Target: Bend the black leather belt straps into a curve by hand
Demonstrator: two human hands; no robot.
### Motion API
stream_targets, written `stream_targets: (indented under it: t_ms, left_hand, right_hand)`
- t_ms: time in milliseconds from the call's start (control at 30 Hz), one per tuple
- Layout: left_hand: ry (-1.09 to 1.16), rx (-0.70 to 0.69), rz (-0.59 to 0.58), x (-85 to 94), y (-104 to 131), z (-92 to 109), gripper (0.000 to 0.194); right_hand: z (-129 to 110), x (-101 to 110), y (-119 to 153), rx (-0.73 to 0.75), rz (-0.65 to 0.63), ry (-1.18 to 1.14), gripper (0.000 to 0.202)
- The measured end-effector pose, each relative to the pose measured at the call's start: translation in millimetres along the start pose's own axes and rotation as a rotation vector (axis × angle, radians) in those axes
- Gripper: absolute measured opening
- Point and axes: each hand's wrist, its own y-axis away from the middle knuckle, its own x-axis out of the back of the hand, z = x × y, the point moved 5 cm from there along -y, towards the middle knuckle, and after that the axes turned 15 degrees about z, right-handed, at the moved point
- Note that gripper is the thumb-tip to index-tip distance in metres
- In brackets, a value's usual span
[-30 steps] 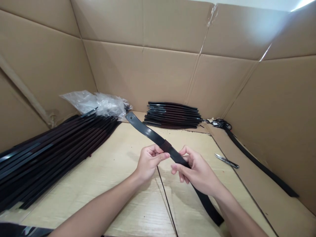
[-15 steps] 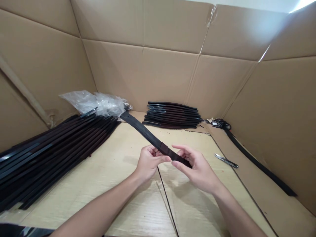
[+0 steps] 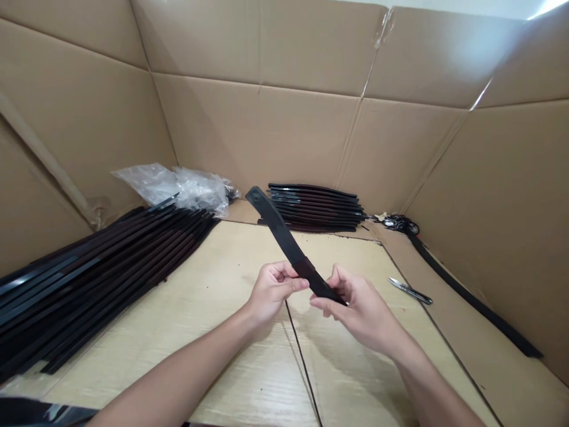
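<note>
Presumably for steadiness, the left hand (image 3: pixel 276 290) clamps the black strip (image 3: pixel 279 230) by its maroon band (image 3: pixel 304 267), the right hand (image 3: pixel 355 305) grips it just rightward, and a thin cord (image 3: pixel 301 356) runs below the left

We'd call this a small workshop, i.e. a hand-work spot: a wood-look table (image 3: pixel 213 279) w/ plain cardboard walls (image 3: pixel 213 124) boxing it in at L, R & back. We go by the bulk stock: a big pile of dark strips (image 3: pixel 133 261) on L & a neat stack of similar ones (image 3: pixel 320 207) at the back, much like the held strip (image 3: pixel 281 234), plus a clear plastic bag (image 3: pixel 200 187), metal snips (image 3: pixel 411 290) & a tangle of cords (image 3: pixel 400 223) nr the R corner.
</note>
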Motion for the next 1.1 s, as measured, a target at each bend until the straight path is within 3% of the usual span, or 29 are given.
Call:
stream_targets:
  t_ms: [233, 367, 533, 733, 900, 1100]
  left_hand:
    - [-0.005, -0.049, 0.091, 5.7, -6.3, 2.1, 0.043]
    - [-0.124, -0.084, 0.056, 5.9, -7.8, 1.8, 0.052]
    - [-0.108, -0.057, 0.017, 2.7, -5.4, 1.4, 0.06]
    - [-0.051, 0.043, -0.001, 0.6, -2.4, -5.0, 0.052]
    - [-0.093, 0.106, -0.04, -0.8, -1.8, -6.4, 0.049]
    - [-0.161, 0.087, -0.066, -2.4, -4.1, -8.2, 0.044]
  right_hand:
    - [-10.4, -0.8, -1.9, 0.033, -0.045, -0.118, 0.059]
    - [-10.5, -5.3, -6.0, 0.021, -0.03, -0.19, 0.067]
    - [-10.3, -16.2, -0.2, -0.069, -0.175, -0.223, 0.073]
    - [-8.9, -24.5, 5.9, -0.191, -0.276, -0.294, 0.069]
    - [-10.4, -25.0, -1.7, -0.154, -0.227, -0.374, 0.068]
    - [-10.0, -22.1, -9.4, -0.203, -0.189, -0.42, 0.071]
